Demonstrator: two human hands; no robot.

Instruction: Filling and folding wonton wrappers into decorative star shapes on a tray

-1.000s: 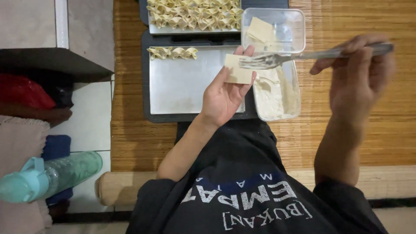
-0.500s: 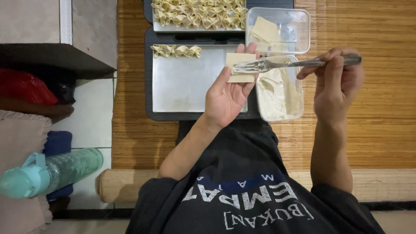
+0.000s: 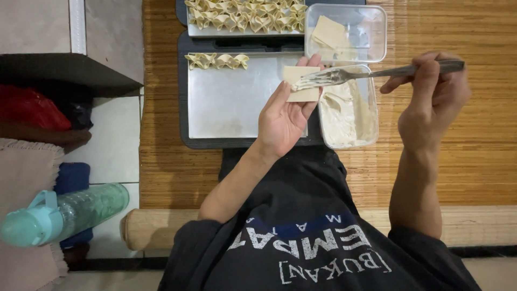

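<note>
While the left hand (image 3: 283,116) lies palm up with a square wrapper (image 3: 301,85) resting flat on its open, outstretched fingers (image 3: 309,67), the right hand (image 3: 433,94) has its fingers closed round the handle of a metal fork (image 3: 344,75), whose tines touch the wrapper's top edge. At three o'clock from the wrapper sits a clear tub of pale filling (image 3: 347,113), with a second tub of spare wrappers (image 3: 347,32) at twelve o'clock from that. Folded dumplings (image 3: 217,60) line the steel tray (image 3: 226,105) at nine o'clock, all on a bamboo mat (image 3: 447,156).
</note>
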